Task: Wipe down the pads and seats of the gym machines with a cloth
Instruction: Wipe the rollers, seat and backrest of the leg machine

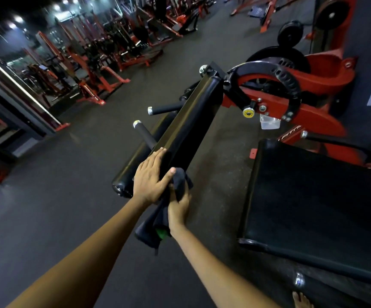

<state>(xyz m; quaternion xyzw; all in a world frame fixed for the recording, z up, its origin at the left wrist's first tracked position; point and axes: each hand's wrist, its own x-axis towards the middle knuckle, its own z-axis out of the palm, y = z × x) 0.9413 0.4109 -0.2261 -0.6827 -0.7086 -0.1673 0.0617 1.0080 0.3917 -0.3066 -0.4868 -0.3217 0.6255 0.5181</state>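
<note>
1. The cloth (175, 185), dark and soft, sits bunched at the near end of the long pad (189, 127); its loose tail hangs down toward the floor, with a bit of green showing near the bottom.
2. The right hand (179, 205) grips the bunched cloth with curled fingers, likely gathering it into a wad that can rub the pad firmly.
3. The left hand (151, 176) lies flat on the pad's near end, fingers straight and thumb touching the cloth; it grasps nothing and probably steadies the pad or the cloth.
4. The long pad is a black, glossy, rounded bar of smooth vinyl, running away toward the red frame (309, 116). A second rounded pad (135, 156) lies just beside it on the left.
5. Two black handles (164, 108) with metal caps jut out to the left, foam-like and matte.
6. To the right, well apart, is a wide flat seat (313, 196), black with a faint grain, seemingly not yet being wiped.
7. The floor (57, 207) is dark, speckled rubber.
</note>
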